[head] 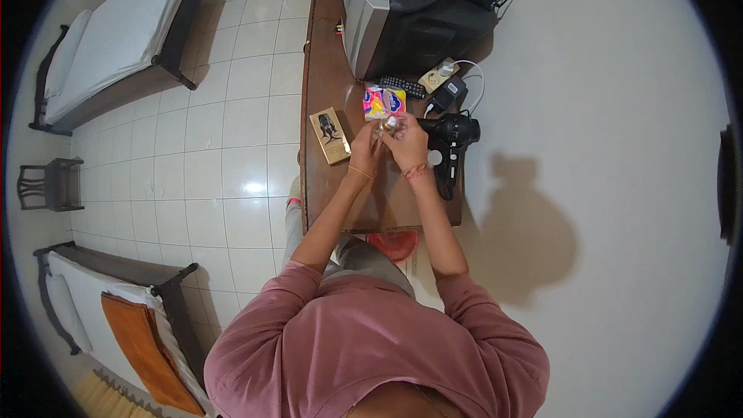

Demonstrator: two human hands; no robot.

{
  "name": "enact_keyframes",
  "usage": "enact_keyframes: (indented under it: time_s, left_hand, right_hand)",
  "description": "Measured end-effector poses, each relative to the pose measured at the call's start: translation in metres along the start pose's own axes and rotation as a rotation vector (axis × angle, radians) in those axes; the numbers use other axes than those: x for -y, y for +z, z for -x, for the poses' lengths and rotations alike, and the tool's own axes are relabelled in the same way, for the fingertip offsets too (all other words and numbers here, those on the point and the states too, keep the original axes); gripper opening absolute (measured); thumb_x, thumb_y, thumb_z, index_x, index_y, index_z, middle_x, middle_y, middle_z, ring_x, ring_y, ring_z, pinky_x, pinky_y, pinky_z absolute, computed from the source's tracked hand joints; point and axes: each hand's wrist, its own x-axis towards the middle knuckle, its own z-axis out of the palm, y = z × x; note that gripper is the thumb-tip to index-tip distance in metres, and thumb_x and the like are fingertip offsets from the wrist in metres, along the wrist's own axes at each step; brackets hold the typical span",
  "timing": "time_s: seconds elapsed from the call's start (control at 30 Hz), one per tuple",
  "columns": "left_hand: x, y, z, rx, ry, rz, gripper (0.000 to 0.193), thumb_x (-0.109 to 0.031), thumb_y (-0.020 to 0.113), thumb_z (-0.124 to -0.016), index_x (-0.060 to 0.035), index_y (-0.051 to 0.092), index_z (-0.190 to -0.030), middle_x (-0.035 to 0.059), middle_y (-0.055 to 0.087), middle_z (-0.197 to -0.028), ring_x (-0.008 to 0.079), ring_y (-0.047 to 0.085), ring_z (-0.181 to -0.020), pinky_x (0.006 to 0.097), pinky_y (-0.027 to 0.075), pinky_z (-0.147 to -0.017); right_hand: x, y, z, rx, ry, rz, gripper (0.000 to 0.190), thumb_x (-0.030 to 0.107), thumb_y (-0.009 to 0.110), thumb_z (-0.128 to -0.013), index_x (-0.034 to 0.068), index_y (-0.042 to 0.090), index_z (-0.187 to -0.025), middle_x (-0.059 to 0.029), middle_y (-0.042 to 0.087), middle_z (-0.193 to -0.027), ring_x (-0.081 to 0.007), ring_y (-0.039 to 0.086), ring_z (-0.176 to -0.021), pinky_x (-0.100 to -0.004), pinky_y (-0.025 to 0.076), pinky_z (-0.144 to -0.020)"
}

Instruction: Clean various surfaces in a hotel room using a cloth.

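Note:
Both hands meet over a brown wooden table (pixel 325 197), around a small shiny bottle-like object (pixel 388 124) with a clear and gold-toned look. My left hand (pixel 365 148) grips it from the left. The fingers of my right hand (pixel 409 142) close on its upper right part. Just beyond them lies a pink and yellow plastic packet (pixel 377 102). A tan box with a dark picture (pixel 330 136) rests left of my left hand. Right of my right hand lies a black hair dryer (pixel 455 129), with a small whitish round thing (pixel 434 157) beside it.
A bulky CRT television (pixel 418 17) fills the table's far end, near a remote control (pixel 403 86), a power strip (pixel 438 76) and a black adapter (pixel 448 94) with cables. The wall is close on the right. Below the near edge sits a red basin (pixel 395 245).

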Motion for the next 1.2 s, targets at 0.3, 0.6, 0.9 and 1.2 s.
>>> enact_keyframes:
  time_s: [0.3,0.6,0.9,1.2]
  left_hand:
    - [0.098,0.025,0.034,0.100,-0.307,0.042,0.025,0.005,0.062,-0.072,0.0042,0.048,-0.092,0.0123,0.059,-0.090,0.0136,0.057,-0.086,0.0256,0.048,-0.071]
    - [0.074,0.038,0.015,0.017,-0.185,-0.001,0.029,-0.004,0.067,-0.067,0.0005,0.052,-0.092,0.0137,0.052,-0.068,0.0235,0.048,-0.054,0.0325,0.040,-0.050]
    - [0.084,0.043,0.012,0.108,-0.215,0.001,0.032,0.005,0.064,-0.069,0.0038,0.051,-0.099,0.0141,0.061,-0.094,0.0167,0.059,-0.086,0.0278,0.048,-0.072]
    - [0.043,0.015,0.014,0.085,-0.185,-0.041,0.034,-0.003,0.059,-0.075,0.0017,0.049,-0.106,0.0147,0.056,-0.107,0.0211,0.055,-0.097,0.0303,0.045,-0.081]
  right_hand:
    - [-0.052,0.054,0.091,-0.165,0.299,-0.203,0.034,0.001,0.050,-0.074,-0.003,0.048,-0.109,-0.0184,0.055,-0.099,-0.0249,0.059,-0.082,-0.0324,0.047,-0.070]
    - [-0.104,0.092,0.076,-0.119,0.364,-0.130,0.044,-0.007,0.041,-0.073,-0.003,0.043,-0.117,-0.0218,0.052,-0.109,-0.0287,0.054,-0.098,-0.0361,0.041,-0.085]
    - [-0.112,0.104,0.071,-0.103,0.434,-0.406,0.040,-0.002,0.042,-0.079,0.000,0.045,-0.119,-0.0142,0.059,-0.103,-0.0186,0.056,-0.093,-0.0273,0.042,-0.081]
    - [-0.149,0.120,0.080,-0.064,0.441,-0.605,0.032,-0.002,0.047,-0.077,-0.002,0.047,-0.109,-0.0130,0.058,-0.098,-0.0192,0.058,-0.087,-0.0273,0.045,-0.075]
